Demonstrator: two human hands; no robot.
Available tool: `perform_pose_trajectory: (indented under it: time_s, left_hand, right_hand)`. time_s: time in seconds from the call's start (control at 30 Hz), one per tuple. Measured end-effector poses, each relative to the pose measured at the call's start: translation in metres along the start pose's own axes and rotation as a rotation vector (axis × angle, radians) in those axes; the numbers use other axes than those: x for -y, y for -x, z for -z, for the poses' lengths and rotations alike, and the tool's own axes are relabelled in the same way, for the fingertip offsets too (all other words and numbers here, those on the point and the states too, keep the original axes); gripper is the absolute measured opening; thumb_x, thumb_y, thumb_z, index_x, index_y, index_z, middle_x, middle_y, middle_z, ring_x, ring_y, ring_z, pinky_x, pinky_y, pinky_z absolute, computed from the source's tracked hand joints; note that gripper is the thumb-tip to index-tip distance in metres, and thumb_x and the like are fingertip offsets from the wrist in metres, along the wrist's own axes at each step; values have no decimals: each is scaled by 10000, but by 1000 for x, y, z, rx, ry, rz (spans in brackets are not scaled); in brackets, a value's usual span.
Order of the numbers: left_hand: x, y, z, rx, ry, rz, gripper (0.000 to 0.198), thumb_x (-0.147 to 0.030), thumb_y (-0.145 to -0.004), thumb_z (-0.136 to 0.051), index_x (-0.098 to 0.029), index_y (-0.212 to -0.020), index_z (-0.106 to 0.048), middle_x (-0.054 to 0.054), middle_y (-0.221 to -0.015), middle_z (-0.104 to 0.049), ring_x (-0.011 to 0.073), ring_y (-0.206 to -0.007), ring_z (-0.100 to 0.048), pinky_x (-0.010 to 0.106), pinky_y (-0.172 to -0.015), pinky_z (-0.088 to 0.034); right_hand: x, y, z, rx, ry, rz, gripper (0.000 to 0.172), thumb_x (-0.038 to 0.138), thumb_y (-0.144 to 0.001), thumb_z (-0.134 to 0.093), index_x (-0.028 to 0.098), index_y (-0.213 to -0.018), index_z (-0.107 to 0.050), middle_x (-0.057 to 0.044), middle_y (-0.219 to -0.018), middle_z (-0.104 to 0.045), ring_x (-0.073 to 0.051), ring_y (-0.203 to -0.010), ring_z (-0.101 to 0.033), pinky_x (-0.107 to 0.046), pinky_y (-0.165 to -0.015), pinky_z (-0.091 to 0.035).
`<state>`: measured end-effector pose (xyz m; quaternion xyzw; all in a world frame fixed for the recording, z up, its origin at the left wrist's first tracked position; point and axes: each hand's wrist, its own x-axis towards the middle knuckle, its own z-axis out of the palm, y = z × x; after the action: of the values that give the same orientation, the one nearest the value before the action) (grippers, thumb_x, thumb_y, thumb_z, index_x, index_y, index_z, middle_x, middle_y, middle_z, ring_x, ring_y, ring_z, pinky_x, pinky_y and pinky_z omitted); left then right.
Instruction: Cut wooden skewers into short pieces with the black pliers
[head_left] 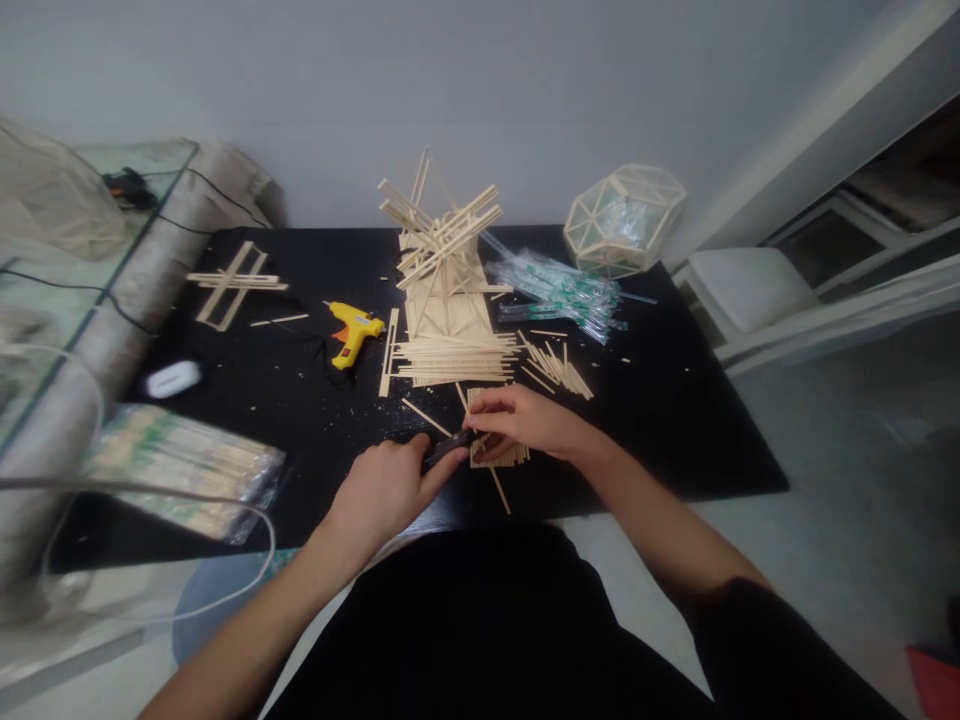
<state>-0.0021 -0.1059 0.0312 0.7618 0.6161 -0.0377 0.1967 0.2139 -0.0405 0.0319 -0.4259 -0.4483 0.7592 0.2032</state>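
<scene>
1. The left hand (381, 488) is clamped on a dark-handled tool (442, 452); its working end is hidden between the hands, so its exact kind cannot be told.
2. The right hand (534, 420) has thumb and fingers curled close together at that end; whether they pinch anything cannot be told.
3. A thin wooden stick (501, 492) runs between both hands, its middle covered, its near end sticking out below the right fingers.
4. Short sticks (517, 456) lie side by side under the right hand, partly hidden.
5. Beyond the left hand, a yellow hot glue gun (354, 335) carries a pale label, too small to read.
6. Left of that hand, a plastic-wrapped stick pack (184, 468) shows blurred green print.
</scene>
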Motion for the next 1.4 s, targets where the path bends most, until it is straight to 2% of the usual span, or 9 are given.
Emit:
perform_pose_trajectory:
  time_s: [0.2, 0.4, 0.63, 0.8, 0.93, 1.03, 1.17, 1.3, 1.4]
  left_hand:
    - [10, 1, 3, -15, 10, 65, 672, -787, -953, -294, -218, -798, -615, 98, -646, -652, 289, -616, -666, 312, -576, -356]
    - [27, 3, 2, -18, 416, 116, 577, -740, -942, -444, -211, -782, -611, 28, -661, -633, 223, -654, -621, 309, -636, -382]
    - [-1, -5, -7, -229, 1016, 59, 354, -528, -855, -697, -179, -907, -732, 23, -820, -720, 180, -747, -621, 288, -707, -468]
    - [-17, -15, -9, -196, 1183, 91, 322, -477, -762, -757, -162, -831, -751, 34, -753, -729, 182, -679, -632, 308, -676, -503]
    - [-12, -17, -13, -145, 1230, 80, 291, -458, -775, -767, -169, -774, -728, -9, -605, -623, 119, -522, -502, 253, -511, -385]
    - [-2, -14, -17, -149, 1295, 137, 313, -467, -780, -796, -170, -781, -698, -53, -527, -495, 82, -454, -387, 231, -443, -274]
    - [12, -10, -21, -194, 1430, 232, 336, -441, -763, -837, -184, -787, -622, -86, -500, -419, 67, -432, -345, 219, -427, -249]
    - [18, -8, -21, -217, 1462, 235, 330, -415, -784, -826, -195, -784, -580, -89, -517, -397, 65, -436, -335, 222, -423, -251]
    - [18, -9, -20, -220, 1463, 223, 324, -406, -790, -822, -197, -779, -575, -86, -521, -395, 64, -443, -331, 222, -425, -250]
  right_hand:
    - [3, 6, 1, -76, -1, 1, 133, 267, -863, -779, 149, -853, -717, -43, -950, -677, -119, -672, -733, -301, -717, -687]
    - [2, 15, 2, -133, -140, 73, 168, 302, -896, -762, 171, -926, -660, -81, -1130, -666, -151, -705, -775, -312, -722, -687]
    - [-2, 9, -15, -65, -201, 51, 175, 317, -929, -735, 166, -941, -647, -76, -1099, -716, -150, -753, -792, -283, -780, -670]
    - [-9, 5, -19, -26, -176, 38, 202, 351, -947, -724, 164, -933, -649, -44, -924, -746, -149, -773, -788, -306, -820, -660]
    - [-16, 6, -20, -59, -179, 52, 223, 369, -903, -765, 176, -930, -657, -42, -973, -739, -159, -781, -785, -318, -788, -667]
    - [-15, 8, -8, -192, -70, 117, 184, 343, -891, -754, 179, -919, -675, -53, -970, -726, -165, -745, -770, -311, -701, -662]
    - [-11, 14, 30, -546, 357, 249, 124, 302, -892, -709, 184, -852, -707, -26, -738, -696, -166, -604, -686, -338, -642, -606]
    - [-9, 15, 67, -851, 799, 218, 81, 253, -852, -728, 193, -797, -726, -59, -766, -743, -218, -704, -698, -388, -756, -559]
    - [-13, 9, 76, -915, 951, 174, 72, 235, -853, -719, 189, -797, -718, -77, -791, -757, -235, -745, -700, -393, -778, -536]
